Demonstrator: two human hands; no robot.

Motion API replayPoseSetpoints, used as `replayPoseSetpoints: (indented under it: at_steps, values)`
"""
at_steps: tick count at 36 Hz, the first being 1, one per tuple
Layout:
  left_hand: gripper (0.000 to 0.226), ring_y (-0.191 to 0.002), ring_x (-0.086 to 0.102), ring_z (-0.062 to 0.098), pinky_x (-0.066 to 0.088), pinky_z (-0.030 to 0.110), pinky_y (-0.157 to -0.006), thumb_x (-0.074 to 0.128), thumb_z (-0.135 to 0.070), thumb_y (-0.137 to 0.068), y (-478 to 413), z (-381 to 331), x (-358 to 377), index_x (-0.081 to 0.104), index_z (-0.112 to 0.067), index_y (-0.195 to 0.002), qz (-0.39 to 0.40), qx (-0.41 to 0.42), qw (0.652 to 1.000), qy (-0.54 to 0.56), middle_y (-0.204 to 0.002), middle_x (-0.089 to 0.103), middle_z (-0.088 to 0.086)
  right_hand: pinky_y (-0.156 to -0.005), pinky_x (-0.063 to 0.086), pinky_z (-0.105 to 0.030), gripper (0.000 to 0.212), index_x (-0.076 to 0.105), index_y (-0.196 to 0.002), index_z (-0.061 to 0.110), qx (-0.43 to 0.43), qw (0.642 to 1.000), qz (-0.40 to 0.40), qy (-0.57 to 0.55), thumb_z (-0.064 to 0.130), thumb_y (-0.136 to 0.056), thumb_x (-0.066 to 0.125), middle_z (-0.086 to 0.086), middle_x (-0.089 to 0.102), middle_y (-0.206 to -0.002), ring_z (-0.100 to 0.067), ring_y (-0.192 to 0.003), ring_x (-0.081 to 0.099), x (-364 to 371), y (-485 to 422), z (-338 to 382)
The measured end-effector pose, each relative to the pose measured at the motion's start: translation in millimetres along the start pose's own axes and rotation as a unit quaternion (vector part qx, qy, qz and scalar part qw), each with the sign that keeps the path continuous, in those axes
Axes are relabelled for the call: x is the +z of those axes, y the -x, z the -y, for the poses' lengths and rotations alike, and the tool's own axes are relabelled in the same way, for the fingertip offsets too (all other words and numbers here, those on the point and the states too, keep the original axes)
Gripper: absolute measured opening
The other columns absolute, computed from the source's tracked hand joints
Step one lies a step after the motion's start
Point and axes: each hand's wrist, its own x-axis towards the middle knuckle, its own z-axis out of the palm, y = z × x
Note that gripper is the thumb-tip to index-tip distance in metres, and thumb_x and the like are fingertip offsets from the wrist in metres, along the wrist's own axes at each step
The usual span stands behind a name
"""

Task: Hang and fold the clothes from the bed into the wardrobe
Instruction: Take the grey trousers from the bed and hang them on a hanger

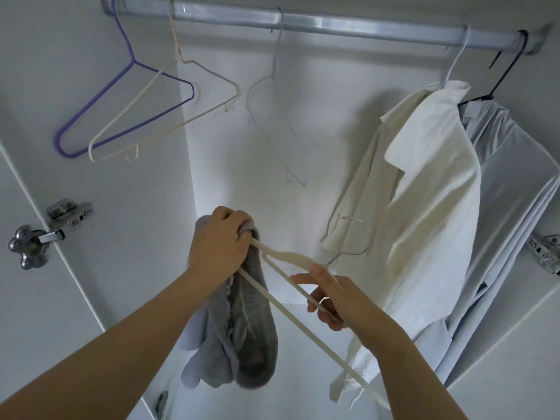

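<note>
A grey knitted garment (248, 334) hangs down in front of the open wardrobe, bunched at its top inside my left hand (218, 247). That hand also presses against one end of a cream plastic hanger (291, 257) with a metal hook. My right hand (336, 298) grips the hanger near its neck and lower bar. The hanger lies tilted, its far arm running down to the lower right. Both hands are below the metal rail (333, 25).
On the rail hang a purple hanger (121, 98), a cream wire hanger (163, 107) and a pale grey hanger (272, 122), all bare. At the right hang a white shirt (424, 207) and a pale blue garment (515, 192). Door hinges (51, 231) sit on both sides.
</note>
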Motion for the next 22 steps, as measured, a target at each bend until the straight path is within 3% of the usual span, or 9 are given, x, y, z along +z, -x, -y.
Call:
replayPoseSetpoints:
  at_steps: [3, 5, 9, 12, 14, 16, 19, 22]
  values:
    - [0.022, -0.094, 0.042, 0.002, 0.029, 0.000, -0.082, 0.047, -0.014, -0.094, -3, 3, -6, 0.064, -0.015, -0.108, 0.028, 0.051, 0.996, 0.061, -0.106, 0.049, -0.008, -0.043, 0.036, -0.014, 0.048, 0.067, -0.104, 0.025, -0.026, 0.999, -0.028, -0.011, 0.054, -0.083, 0.037, -0.002, 0.056, -0.063, -0.005, -0.044, 0.043, -8, 2, -2]
    - [0.019, -0.097, 0.042, 0.000, 0.029, -0.004, -0.082, 0.053, -0.020, -0.093, -4, 1, -11, 0.060, -0.017, -0.111, 0.081, 0.083, 0.987, 0.107, -0.109, 0.048, -0.009, -0.042, 0.036, -0.014, 0.049, 0.068, -0.101, 0.023, -0.043, 0.998, -0.044, -0.018, 0.054, -0.078, 0.038, 0.001, 0.057, -0.059, -0.003, -0.042, 0.044, -13, 3, -3]
    - [0.049, -0.106, 0.034, 0.000, 0.031, 0.014, -0.087, 0.056, -0.040, -0.090, -6, 1, -23, 0.042, -0.020, -0.133, 0.165, 0.118, 0.975, 0.091, -0.125, 0.040, -0.013, -0.040, 0.037, -0.014, 0.041, 0.069, -0.094, 0.021, -0.063, 0.996, -0.060, -0.031, 0.047, -0.082, 0.039, 0.003, 0.059, -0.053, -0.004, -0.039, 0.046, -19, 6, -3]
    - [0.066, -0.102, 0.049, 0.013, 0.044, 0.032, -0.084, 0.036, -0.064, -0.083, -11, 11, -35, 0.047, -0.021, -0.133, 0.067, 0.111, 0.991, 0.011, -0.131, 0.049, -0.001, -0.040, 0.038, -0.015, 0.042, 0.070, -0.091, 0.019, -0.076, 0.994, -0.068, -0.044, 0.046, -0.081, 0.040, 0.001, 0.061, -0.054, -0.006, -0.039, 0.047, -25, 9, -4]
    - [0.066, -0.103, 0.056, 0.030, 0.045, 0.044, -0.084, 0.027, -0.066, -0.085, -16, 21, -38, 0.060, -0.020, -0.120, -0.001, 0.144, 0.984, -0.109, -0.124, 0.058, 0.006, -0.041, 0.039, -0.016, 0.042, 0.070, -0.089, 0.020, -0.084, 0.993, -0.075, -0.040, 0.048, -0.077, 0.042, -0.001, 0.062, -0.055, -0.007, -0.039, 0.048, -27, 11, -5]
    - [0.058, -0.108, 0.054, 0.036, 0.042, 0.050, -0.087, 0.032, -0.061, -0.085, -19, 22, -36, 0.064, -0.020, -0.112, -0.005, 0.184, 0.971, -0.154, -0.119, 0.061, 0.007, -0.041, 0.040, -0.016, 0.041, 0.070, -0.087, 0.020, -0.089, 0.992, -0.085, -0.036, 0.048, -0.076, 0.043, -0.002, 0.063, -0.056, -0.007, -0.039, 0.048, -30, 12, -3]
    - [0.055, -0.087, 0.060, 0.025, 0.043, 0.031, -0.075, 0.036, -0.057, -0.084, -19, 9, -32, 0.064, -0.017, -0.108, 0.046, 0.255, 0.961, -0.101, -0.092, 0.064, 0.002, -0.041, 0.041, -0.016, 0.037, 0.068, -0.086, 0.016, -0.095, 0.991, -0.090, -0.029, 0.043, -0.081, 0.044, -0.002, 0.064, -0.055, -0.007, -0.039, 0.050, -33, 12, 3]
    - [0.054, -0.061, 0.046, 0.011, 0.024, 0.013, -0.052, 0.024, -0.062, -0.083, -19, -3, -28, 0.062, -0.022, -0.088, 0.057, 0.244, 0.964, -0.084, -0.065, 0.043, -0.015, -0.046, 0.046, -0.018, 0.027, 0.067, -0.083, 0.015, -0.106, 0.986, -0.126, -0.001, 0.035, -0.088, 0.050, -0.001, 0.064, -0.054, -0.008, -0.041, 0.054, -32, 11, 9]
